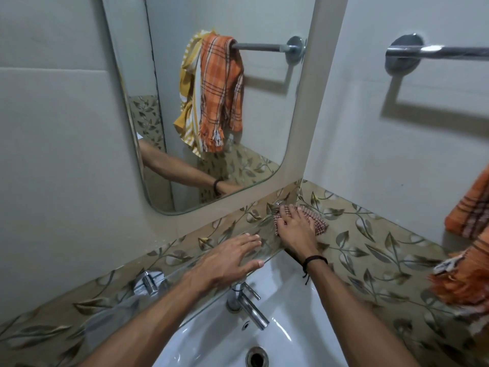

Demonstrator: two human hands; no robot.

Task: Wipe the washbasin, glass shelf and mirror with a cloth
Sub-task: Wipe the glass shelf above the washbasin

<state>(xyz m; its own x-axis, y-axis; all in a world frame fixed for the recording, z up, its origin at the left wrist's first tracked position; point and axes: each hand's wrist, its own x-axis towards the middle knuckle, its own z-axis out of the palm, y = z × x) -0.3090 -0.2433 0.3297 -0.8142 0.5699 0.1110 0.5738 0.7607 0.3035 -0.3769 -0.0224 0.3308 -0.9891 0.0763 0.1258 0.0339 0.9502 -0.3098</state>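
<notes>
Fingers: right hand (295, 229) spread flat, pressing checked cloth (316, 221) onto glass shelf (185, 268)
Left hand (230, 258): open, palm down on shelf — holds nothing
Cloth: shelf's far right corner, 1 o'clock from tap (248, 303)
Washbasin (285, 308): 6 o'clock
Mirror (251, 102): 12 o'clock

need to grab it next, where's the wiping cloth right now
The cloth lies under the right hand at the glass shelf's right end, in the wall corner.

right hand (293, 229) pressing cloth (315, 221) on glass shelf (211, 260), left hand (227, 260) flat
</notes>
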